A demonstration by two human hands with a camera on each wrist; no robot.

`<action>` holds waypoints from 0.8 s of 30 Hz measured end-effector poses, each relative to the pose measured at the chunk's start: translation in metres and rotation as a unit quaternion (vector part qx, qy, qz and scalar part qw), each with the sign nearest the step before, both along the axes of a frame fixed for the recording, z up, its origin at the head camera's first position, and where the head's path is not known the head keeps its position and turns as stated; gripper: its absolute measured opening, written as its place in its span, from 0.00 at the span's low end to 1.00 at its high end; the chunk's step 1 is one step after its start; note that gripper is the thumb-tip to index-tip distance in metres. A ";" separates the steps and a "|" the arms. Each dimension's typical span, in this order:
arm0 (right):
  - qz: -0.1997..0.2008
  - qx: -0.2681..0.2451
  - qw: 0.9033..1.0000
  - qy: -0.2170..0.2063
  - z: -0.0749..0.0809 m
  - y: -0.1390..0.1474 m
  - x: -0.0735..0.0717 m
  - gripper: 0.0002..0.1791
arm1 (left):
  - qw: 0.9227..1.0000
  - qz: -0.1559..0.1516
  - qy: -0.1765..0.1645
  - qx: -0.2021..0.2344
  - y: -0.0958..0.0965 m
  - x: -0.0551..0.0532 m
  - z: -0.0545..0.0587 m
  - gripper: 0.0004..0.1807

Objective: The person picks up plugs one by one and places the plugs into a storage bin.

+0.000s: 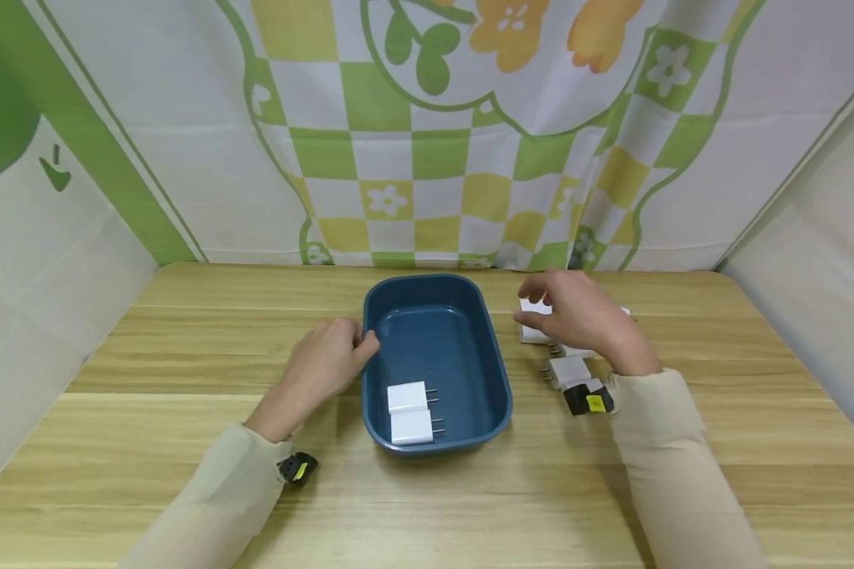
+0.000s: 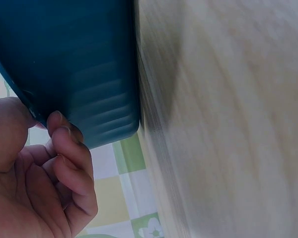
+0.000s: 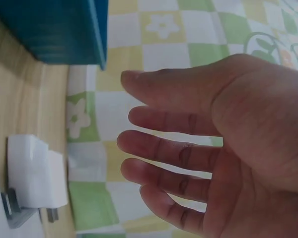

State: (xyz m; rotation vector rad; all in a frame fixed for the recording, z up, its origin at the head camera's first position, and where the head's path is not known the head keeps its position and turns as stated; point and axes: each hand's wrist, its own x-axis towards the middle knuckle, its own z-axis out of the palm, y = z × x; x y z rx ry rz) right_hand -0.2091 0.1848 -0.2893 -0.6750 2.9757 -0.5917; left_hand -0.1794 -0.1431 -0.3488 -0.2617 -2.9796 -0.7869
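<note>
A blue plastic bin (image 1: 437, 450) stands mid-table, with two white charger plugs (image 1: 411, 427) lying side by side in its near left part, prongs to the right. My left hand (image 1: 330, 356) pinches the bin's left rim between thumb and curled fingers, as the left wrist view (image 2: 54, 173) also shows. To the right of the bin my right hand (image 1: 580, 312) hovers over a loose group of white charger plugs (image 1: 568, 370), partly hiding them. In the right wrist view that hand (image 3: 188, 139) has spread, slightly bent fingers with nothing between them; plugs (image 3: 27, 171) lie below it.
The wooden table (image 1: 185, 442) reaches back to a checked green, yellow and white curtain (image 1: 441, 182). Pale fabric walls stand at the left (image 1: 50, 316) and right (image 1: 818, 261). Each wrist carries a small black camera (image 1: 299, 469).
</note>
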 end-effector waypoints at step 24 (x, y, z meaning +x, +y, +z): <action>-0.011 0.091 0.996 -0.017 -0.035 0.007 -0.019 0.21 | 1.000 -0.002 0.006 -0.003 0.001 0.001 0.000 0.25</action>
